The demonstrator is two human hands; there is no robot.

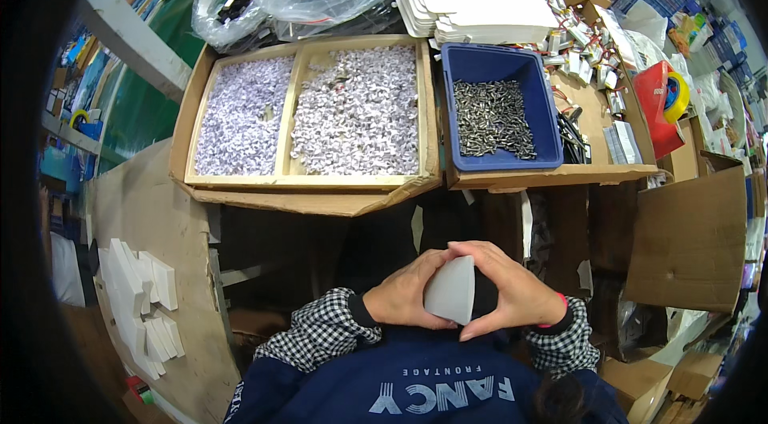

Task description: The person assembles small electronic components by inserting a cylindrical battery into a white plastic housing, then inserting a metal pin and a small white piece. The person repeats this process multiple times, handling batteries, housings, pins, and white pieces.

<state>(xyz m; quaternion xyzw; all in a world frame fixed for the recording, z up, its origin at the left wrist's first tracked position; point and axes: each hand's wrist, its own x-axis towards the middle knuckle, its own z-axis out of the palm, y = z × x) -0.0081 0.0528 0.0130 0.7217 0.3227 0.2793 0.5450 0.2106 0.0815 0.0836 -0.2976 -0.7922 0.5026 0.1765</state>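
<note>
Close in front of my body, a pale grey, smooth plastic-looking piece (450, 291) with a curved outer edge is held up between both hands. My left hand (400, 293) is closed on its left side, the fingers reaching to its top. From the other side, my right hand (520, 290) curves round it, with fingertips at the upper end and the thumb near the lower end. A dark gap shows between the piece and the right palm. What the far side of the piece looks like is hidden.
Ahead stands a divided wooden tray (290, 116) of small whitish parts, beside a blue bin (552, 132) of small metal screws or pins. Behind lie stacked white panels (488, 4) and wired parts (588, 48). White blocks (140, 304) rest on a board at left; a cardboard flap (684, 240) juts at right.
</note>
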